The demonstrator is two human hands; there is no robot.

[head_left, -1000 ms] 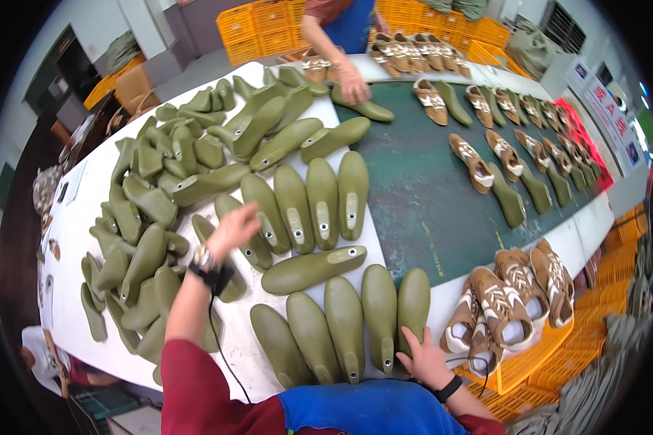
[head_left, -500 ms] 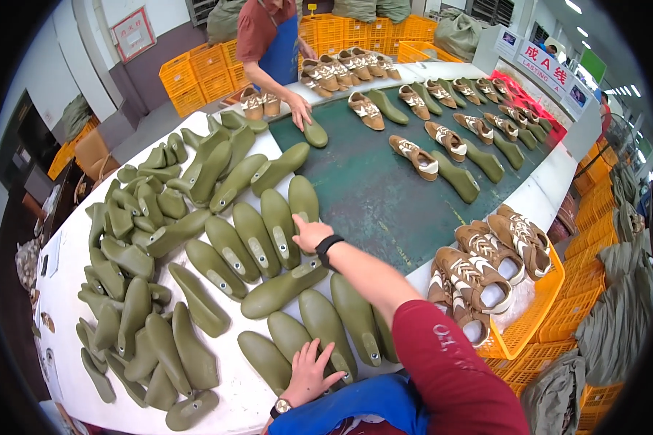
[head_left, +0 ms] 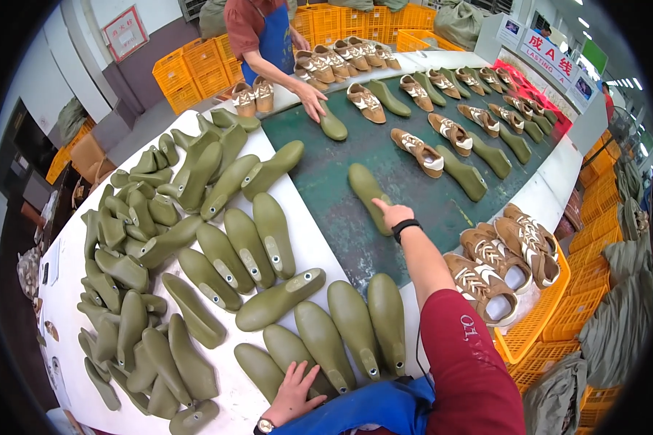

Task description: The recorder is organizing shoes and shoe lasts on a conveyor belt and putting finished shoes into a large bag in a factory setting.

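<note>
An olive-green shoe last (head_left: 366, 187) lies sole up on the dark green belt, with my right hand (head_left: 396, 215) closed on its near end. My left hand (head_left: 295, 394) is spread flat over the near ends of shoe lasts (head_left: 290, 346) at the table's front edge, holding none of them. Beside it, more lasts (head_left: 351, 319) lie in a row. Another row (head_left: 243, 243) and a crosswise last (head_left: 279, 299) lie farther up the white table.
A jumbled heap of lasts (head_left: 134, 319) covers the table's left. Across the belt (head_left: 326, 217), a co-worker's hand (head_left: 313, 103) touches a last (head_left: 333, 125). Brown-and-white sneakers (head_left: 417, 151) stand beside lasts on the belt. An orange crate (head_left: 533, 330) of sneakers stands at right.
My right hand has carried a last from the row on the table rightward onto the belt. The co-worker's last has shifted right. My left hand stays on the near lasts.
</note>
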